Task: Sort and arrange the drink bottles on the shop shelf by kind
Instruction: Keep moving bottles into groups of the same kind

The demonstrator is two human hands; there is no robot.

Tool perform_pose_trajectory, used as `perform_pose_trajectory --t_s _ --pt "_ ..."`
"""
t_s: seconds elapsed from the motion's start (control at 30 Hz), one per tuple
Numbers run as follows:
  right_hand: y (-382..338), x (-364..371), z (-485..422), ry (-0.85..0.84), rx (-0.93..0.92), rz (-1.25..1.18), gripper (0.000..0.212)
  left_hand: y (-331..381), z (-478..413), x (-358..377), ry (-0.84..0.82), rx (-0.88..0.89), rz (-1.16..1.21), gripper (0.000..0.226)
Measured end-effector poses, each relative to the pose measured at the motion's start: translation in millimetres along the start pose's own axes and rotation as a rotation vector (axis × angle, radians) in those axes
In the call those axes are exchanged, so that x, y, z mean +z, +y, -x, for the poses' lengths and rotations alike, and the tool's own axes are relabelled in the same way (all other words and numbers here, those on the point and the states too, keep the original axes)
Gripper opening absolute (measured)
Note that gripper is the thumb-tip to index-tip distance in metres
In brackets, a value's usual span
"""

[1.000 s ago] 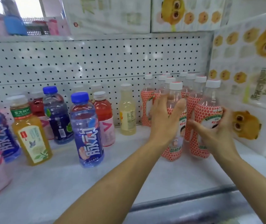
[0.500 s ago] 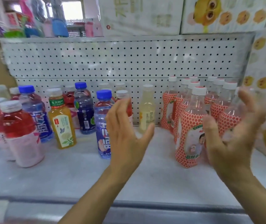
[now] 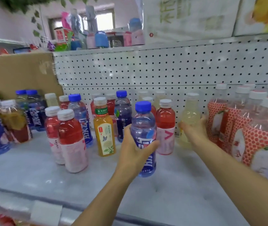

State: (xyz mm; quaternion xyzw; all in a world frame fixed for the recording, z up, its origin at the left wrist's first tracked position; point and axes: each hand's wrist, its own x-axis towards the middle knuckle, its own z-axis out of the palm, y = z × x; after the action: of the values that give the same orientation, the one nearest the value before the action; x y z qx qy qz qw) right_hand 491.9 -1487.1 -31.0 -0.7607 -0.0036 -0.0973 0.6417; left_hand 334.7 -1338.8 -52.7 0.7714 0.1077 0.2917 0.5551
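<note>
While both hands hold bottles, the sorting step in hand is judged to be the pick-up of two mixed items from the middle of the shelf point(image 3: 32, 168). The left hand point(image 3: 135, 149) wraps the blue-capped bottle point(image 3: 144, 121) at its label, fingers curled behind and thumb across the front; this bottle stands upright near the front edge, just ahead of a red drink bottle point(image 3: 165, 126). Whether its base has left the shelf cannot be told. The right hand point(image 3: 193, 129) curls its fingers round the lower body of the pale yellow bottle point(image 3: 189, 111), which stands near the pegboard point(image 3: 146, 70), just beside the red-patterned bottles point(image 3: 244, 128) already grouped at the right. Further blue-capped bottles point(image 3: 79, 118) stand to the left, mixed with red drinks and an orange tea bottle point(image 3: 104, 129). The next move probably calls for carrying each bottle to its own kind: lift clear, keep it upright, and avoid knocking the close-set neighbours.
</note>
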Motion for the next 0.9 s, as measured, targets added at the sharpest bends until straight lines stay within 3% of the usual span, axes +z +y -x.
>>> perform_pose_trajectory --t_s 0.17,0.3,0.4,0.53,0.6,0.7,0.77,0.83,0.9 --pt "11 6 -17 0.029 -0.049 0.081 0.066 -9 3 -36 0.080 0.001 -0.003 0.060" --pt "10 11 -23 -0.153 -0.084 0.138 0.058 -10 -1 -52 0.104 -0.003 0.005 0.063" --pt "10 17 -30 -0.193 -0.066 0.153 0.049 -10 -1 -53 0.091 0.012 0.006 0.068" --pt "7 15 -33 -0.263 -0.016 0.146 0.058 -11 -3 -53 0.082 0.016 0.009 0.074" --pt "6 13 -25 -0.167 -0.015 0.087 0.065 -13 -3 -53 0.085 0.016 0.013 0.074" --pt "5 13 5 0.023 -0.191 -0.048 0.054 -14 -2 -51 0.092 0.020 0.028 0.073" --pt "1 20 26 -0.096 -0.262 -0.094 0.052 -14 -2 -50 0.097 0.022 0.032 0.072" --pt "0 30 38 -0.247 -0.240 -0.049 0.064 -14 -2 -51 0.094 0.017 0.038 0.073" --pt "-3 35 42 -0.296 -0.228 0.020 0.078 -15 -3 -51 0.092 0.008 0.039 0.075"
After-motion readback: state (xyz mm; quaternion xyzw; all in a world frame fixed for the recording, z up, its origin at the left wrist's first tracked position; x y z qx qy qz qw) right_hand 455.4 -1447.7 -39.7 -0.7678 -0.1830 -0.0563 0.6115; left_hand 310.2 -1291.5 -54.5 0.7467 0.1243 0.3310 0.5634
